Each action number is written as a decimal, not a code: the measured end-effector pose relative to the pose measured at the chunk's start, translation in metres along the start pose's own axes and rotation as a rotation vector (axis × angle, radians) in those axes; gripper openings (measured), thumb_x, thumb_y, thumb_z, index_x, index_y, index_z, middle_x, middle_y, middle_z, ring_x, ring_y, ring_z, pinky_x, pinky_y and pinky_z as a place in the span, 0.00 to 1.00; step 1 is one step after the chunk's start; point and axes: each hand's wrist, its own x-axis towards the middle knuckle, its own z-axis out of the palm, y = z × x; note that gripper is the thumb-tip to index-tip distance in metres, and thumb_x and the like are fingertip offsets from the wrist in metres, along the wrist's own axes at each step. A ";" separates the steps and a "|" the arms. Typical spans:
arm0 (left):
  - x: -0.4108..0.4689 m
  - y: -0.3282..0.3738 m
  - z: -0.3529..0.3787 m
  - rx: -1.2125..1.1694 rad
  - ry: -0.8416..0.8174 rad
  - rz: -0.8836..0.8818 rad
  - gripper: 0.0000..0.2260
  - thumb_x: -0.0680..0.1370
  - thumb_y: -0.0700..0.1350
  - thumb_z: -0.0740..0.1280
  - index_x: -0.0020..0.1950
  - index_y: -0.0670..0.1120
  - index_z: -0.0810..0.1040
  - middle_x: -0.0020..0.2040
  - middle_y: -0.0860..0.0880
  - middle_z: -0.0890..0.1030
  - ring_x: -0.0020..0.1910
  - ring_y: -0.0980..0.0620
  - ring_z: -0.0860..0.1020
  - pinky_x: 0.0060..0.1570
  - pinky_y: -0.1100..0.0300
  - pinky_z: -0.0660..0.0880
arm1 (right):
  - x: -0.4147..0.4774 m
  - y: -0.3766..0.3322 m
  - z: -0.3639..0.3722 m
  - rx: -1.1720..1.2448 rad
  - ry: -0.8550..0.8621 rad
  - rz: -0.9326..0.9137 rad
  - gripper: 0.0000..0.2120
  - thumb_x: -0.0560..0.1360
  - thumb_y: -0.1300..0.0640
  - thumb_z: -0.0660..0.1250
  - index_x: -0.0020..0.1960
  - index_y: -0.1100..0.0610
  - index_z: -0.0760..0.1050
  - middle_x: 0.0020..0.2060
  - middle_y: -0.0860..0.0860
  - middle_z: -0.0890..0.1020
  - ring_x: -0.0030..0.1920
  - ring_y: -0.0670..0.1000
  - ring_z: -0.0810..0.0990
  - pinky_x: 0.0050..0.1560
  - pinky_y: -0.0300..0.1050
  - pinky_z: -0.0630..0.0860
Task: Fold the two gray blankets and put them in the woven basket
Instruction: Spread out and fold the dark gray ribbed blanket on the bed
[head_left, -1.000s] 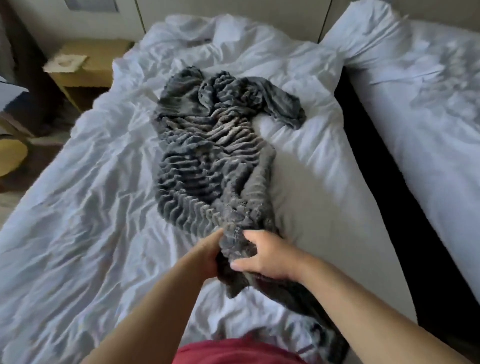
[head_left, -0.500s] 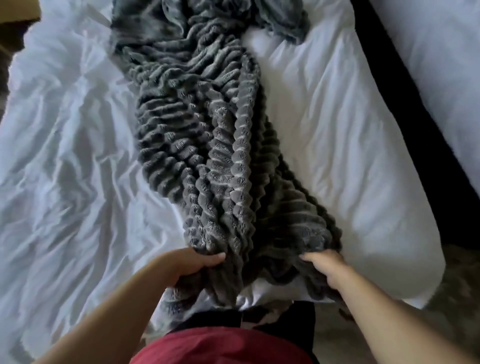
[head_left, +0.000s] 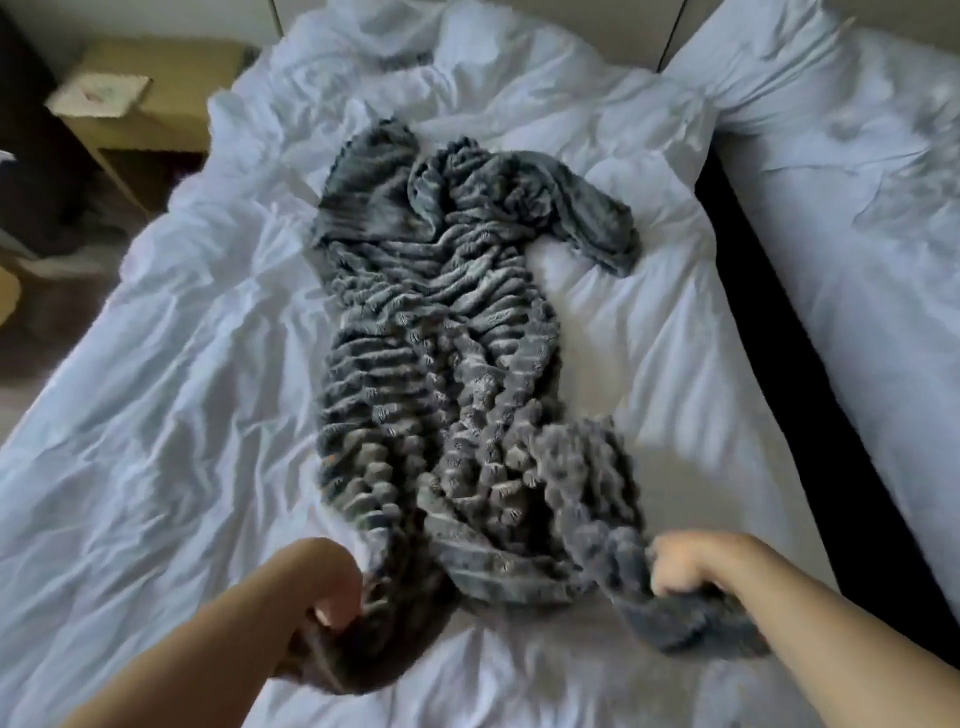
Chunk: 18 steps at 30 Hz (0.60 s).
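A gray blanket (head_left: 447, 364) is lying bunched in a long, rumpled strip down the middle of the bed (head_left: 156, 441), on top of the wrinkled white duvet (head_left: 649, 338). Its far end is sprawling toward the head of the bed, with one flap trailing off to the right. The left hand (head_left: 317, 587) is gripping the near left corner of the blanket, its fingers (head_left: 332, 608) curling tightly around the fabric. The right hand (head_left: 696, 564) is clutching the near right corner, fingers wrapped into the plush edge. The two hands are sitting well apart, just above the near end of the bed. A second bed (head_left: 857, 208) is lying to the right, across a dark gap. A wooden nightstand (head_left: 140, 109) is standing at the upper left.
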 end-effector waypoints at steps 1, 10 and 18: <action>0.008 -0.006 -0.005 0.012 0.009 0.013 0.08 0.76 0.45 0.64 0.37 0.47 0.72 0.37 0.53 0.75 0.48 0.53 0.81 0.42 0.63 0.73 | 0.006 0.007 -0.007 -0.165 -0.142 0.047 0.10 0.72 0.58 0.65 0.51 0.60 0.79 0.51 0.55 0.81 0.46 0.53 0.79 0.42 0.39 0.73; 0.090 0.021 -0.155 -0.573 0.839 -0.025 0.40 0.71 0.39 0.65 0.77 0.59 0.50 0.74 0.41 0.60 0.57 0.40 0.77 0.43 0.52 0.75 | 0.139 -0.073 -0.145 0.381 0.707 -0.244 0.32 0.72 0.60 0.67 0.73 0.46 0.60 0.69 0.56 0.63 0.60 0.59 0.75 0.55 0.52 0.75; 0.252 0.055 -0.173 -0.238 0.506 -0.124 0.41 0.75 0.52 0.68 0.78 0.59 0.43 0.73 0.36 0.56 0.62 0.39 0.74 0.54 0.51 0.74 | 0.312 -0.168 -0.123 -0.183 0.304 -0.201 0.36 0.73 0.52 0.63 0.78 0.50 0.53 0.73 0.61 0.62 0.68 0.63 0.68 0.65 0.49 0.70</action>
